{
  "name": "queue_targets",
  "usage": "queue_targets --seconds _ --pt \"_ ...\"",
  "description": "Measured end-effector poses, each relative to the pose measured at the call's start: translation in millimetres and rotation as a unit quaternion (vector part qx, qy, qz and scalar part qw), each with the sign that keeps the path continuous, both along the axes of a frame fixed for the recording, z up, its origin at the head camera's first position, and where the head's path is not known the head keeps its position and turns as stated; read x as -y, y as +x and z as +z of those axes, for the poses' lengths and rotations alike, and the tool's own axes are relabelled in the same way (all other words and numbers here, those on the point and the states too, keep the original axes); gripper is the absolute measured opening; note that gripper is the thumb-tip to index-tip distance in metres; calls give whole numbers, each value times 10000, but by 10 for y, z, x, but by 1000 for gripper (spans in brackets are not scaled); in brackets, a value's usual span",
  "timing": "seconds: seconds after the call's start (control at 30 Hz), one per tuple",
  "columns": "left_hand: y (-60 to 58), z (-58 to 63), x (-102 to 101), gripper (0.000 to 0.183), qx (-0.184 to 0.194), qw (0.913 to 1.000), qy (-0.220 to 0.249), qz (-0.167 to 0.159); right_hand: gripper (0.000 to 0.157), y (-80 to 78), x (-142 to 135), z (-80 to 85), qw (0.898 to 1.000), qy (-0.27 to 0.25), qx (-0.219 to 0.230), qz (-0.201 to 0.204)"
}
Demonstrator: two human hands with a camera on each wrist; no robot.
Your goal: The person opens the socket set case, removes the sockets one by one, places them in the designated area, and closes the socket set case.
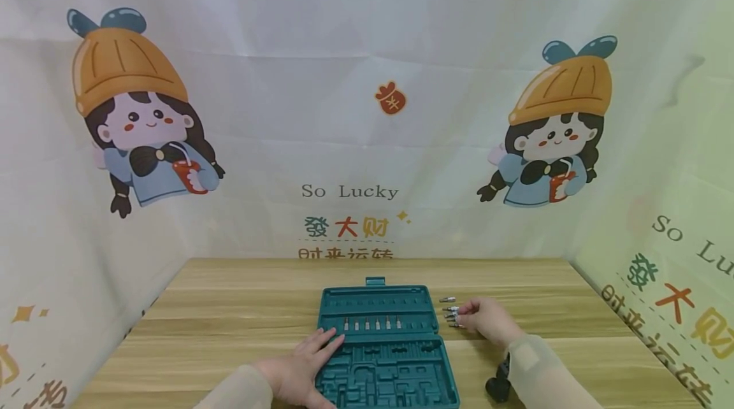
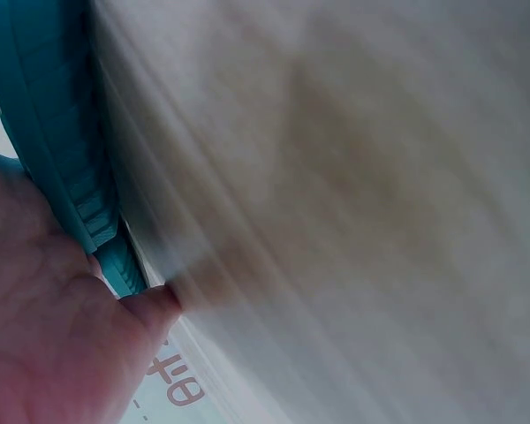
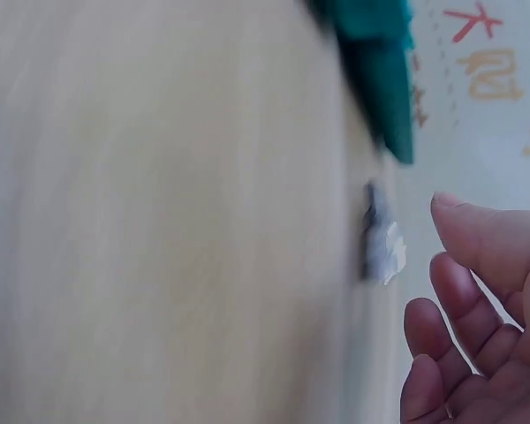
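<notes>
Bit case point(image 1: 385, 350), touched by spread left hand point(image 1: 301, 367); loose bits point(image 1: 450, 309) partly hidden by right hand point(image 1: 489, 320), thumb apart; backdrop point(image 1: 321, 109) lettered "So Lucky", lowest line cropped.

The open case point(image 1: 387, 378) looks moulded in hard teal plastic, more satin than glossy, its surface broken by ridges and recesses. The bits point(image 1: 367, 325) in its lid look like bright metal, as do the loose bits point(image 1: 448, 299) just off the case's right edge, shiny with darker ends. The table point(image 1: 229, 307) shows smooth, straight wood grain; behind its back edge hangs printed cloth point(image 1: 252, 160), matt and lightly creased
</notes>
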State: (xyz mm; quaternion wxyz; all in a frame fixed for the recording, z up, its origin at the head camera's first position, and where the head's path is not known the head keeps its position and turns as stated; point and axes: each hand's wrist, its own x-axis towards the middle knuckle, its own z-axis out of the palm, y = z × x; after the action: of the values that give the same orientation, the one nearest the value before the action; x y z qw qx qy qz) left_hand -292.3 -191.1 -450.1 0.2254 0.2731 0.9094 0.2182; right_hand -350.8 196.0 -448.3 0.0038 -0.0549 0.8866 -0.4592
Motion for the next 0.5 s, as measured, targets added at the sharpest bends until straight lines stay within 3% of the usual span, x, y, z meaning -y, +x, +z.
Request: queue_targets --seconds 0.23,0.5 --pt "-39 -69 31 103 -40 10000 64 -49 10 26 317 95 9988 -429 199 89" --pt "-41 -44 18 102 -70 9999 -47 -106 19 49 667 132 9975 -513 381 308"
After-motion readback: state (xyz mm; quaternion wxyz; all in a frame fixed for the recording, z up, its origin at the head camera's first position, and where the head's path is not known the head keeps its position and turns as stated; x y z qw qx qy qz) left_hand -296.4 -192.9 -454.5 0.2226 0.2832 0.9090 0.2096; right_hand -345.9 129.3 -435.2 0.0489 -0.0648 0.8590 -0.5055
